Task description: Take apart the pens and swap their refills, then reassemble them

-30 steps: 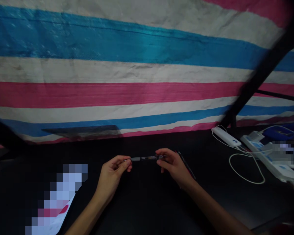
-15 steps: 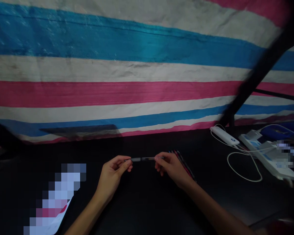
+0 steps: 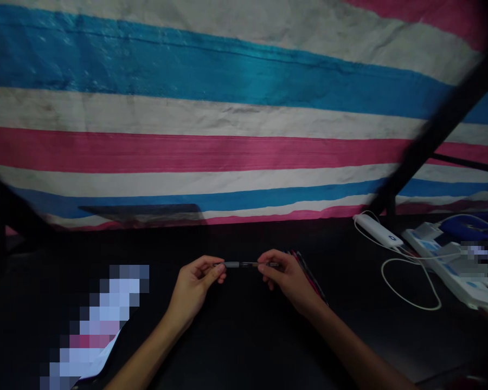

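A slim pen (image 3: 232,265) with a grey grip and a clear barrel lies level between my two hands, above the black table (image 3: 236,336). My left hand (image 3: 197,279) pinches its grey end between thumb and fingertips. At the other end, the thumb and fingers of my right hand (image 3: 278,271) close around the clear barrel. Both pen ends are partly covered by my fingers. Several more pens (image 3: 309,273), dark with some red and blue, lie on the table behind and beside my right hand, which hides part of them.
A phone-like lit screen (image 3: 106,325), blurred out, lies at left. To the right are a white power bank (image 3: 377,230), a looped white cable (image 3: 410,307), a white power strip (image 3: 451,271) and a blue object (image 3: 472,226). A striped sheet (image 3: 228,154) hangs behind.
The gap between my hands has narrowed slightly as the right hand's hold sits nearer the pen's middle. The whole view has shifted a little.
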`<move>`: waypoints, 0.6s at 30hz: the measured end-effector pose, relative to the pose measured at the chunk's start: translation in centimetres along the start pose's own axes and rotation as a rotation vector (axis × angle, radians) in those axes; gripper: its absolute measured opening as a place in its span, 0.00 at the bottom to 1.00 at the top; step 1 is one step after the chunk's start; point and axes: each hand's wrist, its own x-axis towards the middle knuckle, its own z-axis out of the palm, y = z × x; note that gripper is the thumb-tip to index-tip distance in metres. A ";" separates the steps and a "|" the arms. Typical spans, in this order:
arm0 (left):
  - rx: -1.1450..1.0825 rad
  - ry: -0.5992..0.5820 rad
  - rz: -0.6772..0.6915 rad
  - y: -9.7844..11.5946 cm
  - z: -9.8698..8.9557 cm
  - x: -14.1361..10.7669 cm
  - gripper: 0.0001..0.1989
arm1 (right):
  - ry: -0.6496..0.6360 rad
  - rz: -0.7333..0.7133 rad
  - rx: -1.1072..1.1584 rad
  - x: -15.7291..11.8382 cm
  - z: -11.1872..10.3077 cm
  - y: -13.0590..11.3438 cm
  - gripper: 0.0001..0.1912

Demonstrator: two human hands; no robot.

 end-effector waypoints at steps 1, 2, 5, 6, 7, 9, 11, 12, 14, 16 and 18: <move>-0.005 -0.001 -0.001 0.0 0.0 0.0 0.09 | 0.002 -0.014 -0.013 0.0 -0.1 -0.1 0.06; -0.010 -0.002 -0.002 0.0 0.1 0.0 0.08 | 0.002 -0.020 -0.020 0.0 -0.1 -0.1 0.06; -0.018 0.006 -0.008 0.2 0.2 0.0 0.08 | 0.010 0.016 0.031 0.1 -0.1 -0.2 0.09; -0.018 0.011 -0.011 0.2 0.2 -0.1 0.08 | 0.008 0.047 0.049 0.1 -0.1 -0.1 0.09; -0.018 0.017 -0.013 0.3 0.3 -0.1 0.08 | 0.004 0.075 0.054 0.2 0.0 -0.1 0.09; -0.022 0.024 -0.013 0.4 0.2 -0.1 0.08 | -0.007 0.095 0.027 0.2 0.1 0.0 0.11; -0.034 0.031 -0.010 0.4 0.1 -0.1 0.09 | 0.007 0.057 0.018 0.1 0.1 0.0 0.09; -0.042 0.035 -0.010 0.4 0.1 -0.1 0.09 | 0.028 0.031 0.035 0.1 0.0 0.0 0.08; -0.057 0.040 -0.014 0.4 -0.1 0.0 0.09 | 0.077 0.003 0.085 0.1 -0.2 -0.2 0.10; -0.071 0.050 -0.014 0.5 -0.2 0.0 0.09 | 0.104 0.014 0.143 0.2 -0.5 -0.3 0.10; -0.087 0.066 -0.007 0.5 -0.3 0.0 0.09 | 0.113 0.048 0.236 0.4 -0.8 -0.3 0.10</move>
